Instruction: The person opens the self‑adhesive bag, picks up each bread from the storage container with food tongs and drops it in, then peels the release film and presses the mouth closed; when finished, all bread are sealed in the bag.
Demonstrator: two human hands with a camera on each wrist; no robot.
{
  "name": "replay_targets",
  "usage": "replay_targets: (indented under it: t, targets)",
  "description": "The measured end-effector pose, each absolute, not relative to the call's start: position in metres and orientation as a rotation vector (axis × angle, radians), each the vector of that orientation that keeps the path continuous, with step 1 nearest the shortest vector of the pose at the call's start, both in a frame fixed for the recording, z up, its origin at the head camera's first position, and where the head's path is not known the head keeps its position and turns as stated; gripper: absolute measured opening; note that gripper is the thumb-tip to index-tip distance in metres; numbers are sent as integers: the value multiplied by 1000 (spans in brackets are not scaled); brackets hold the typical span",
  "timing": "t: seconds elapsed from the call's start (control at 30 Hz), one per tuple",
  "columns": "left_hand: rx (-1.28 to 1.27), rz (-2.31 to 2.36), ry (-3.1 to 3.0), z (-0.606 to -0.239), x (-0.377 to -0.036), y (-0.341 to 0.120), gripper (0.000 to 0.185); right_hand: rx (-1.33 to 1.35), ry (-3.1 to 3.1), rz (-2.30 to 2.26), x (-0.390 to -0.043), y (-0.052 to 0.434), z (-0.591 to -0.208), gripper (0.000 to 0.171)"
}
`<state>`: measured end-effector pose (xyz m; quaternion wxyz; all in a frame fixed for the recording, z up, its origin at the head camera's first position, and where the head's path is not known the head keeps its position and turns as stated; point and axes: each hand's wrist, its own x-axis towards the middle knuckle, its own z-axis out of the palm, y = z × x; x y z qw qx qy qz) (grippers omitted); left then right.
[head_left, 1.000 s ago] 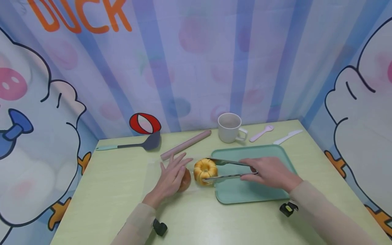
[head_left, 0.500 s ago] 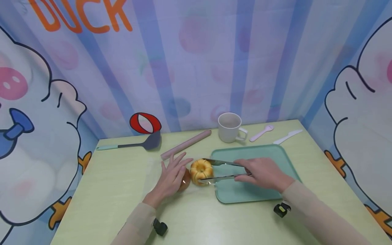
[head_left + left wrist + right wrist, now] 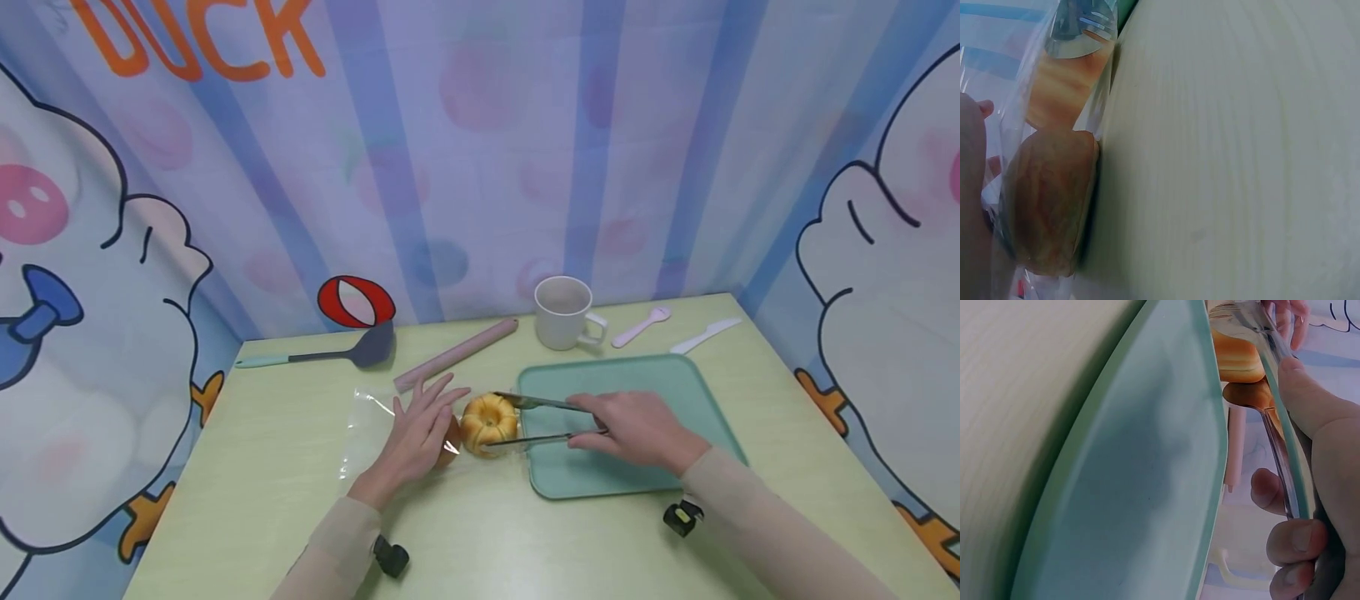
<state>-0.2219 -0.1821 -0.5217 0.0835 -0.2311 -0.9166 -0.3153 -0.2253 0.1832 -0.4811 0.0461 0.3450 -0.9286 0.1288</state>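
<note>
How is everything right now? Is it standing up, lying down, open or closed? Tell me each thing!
Left grip: open, fingers spread
Right grip: holding the tongs
Tongs: open
Yellow bun: between the tong tips
Brown bun: looks whole
Clear plastic: loose, can't tell if open
Tray: flat
Mug: upright
Spatula: lying down
Rolling pin: lying down
Spoon: lying down
Knife: lying down

Takes the form of a light yellow-green table (image 3: 480, 542). Carries a spatula (image 3: 367, 350) at far left, a mauve rod (image 3: 456, 355) slanting across the far middle and, right of that, an upright pale mug (image 3: 561, 318). Bears a pink spoon (image 3: 639, 328) and a white knife (image 3: 706, 337) at far right. Supports a flat teal tray (image 3: 570, 469) right of centre, with clear plastic (image 3: 367, 433) spread to its left.
</note>
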Motion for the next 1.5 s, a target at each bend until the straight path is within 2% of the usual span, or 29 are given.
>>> replay_targets:
  t: [0.2, 0.77, 1.07, 1.5]
  targets:
    - [-686, -944, -2735, -522, -223, -181, 44, 1051, -2825, 347, -224, 182, -477, 57]
    - [-666, -962, -2756, -521, -223, -181, 43, 1042, -2839, 386, -220, 194, -471, 67]
    - [-667, -983, -2750, -522, -223, -181, 43, 955, -2811, 462, -216, 221, -465, 71]
    - [-648, -975, -2753, -522, -224, -180, 42, 684, -2924, 466, -202, 260, -462, 74]
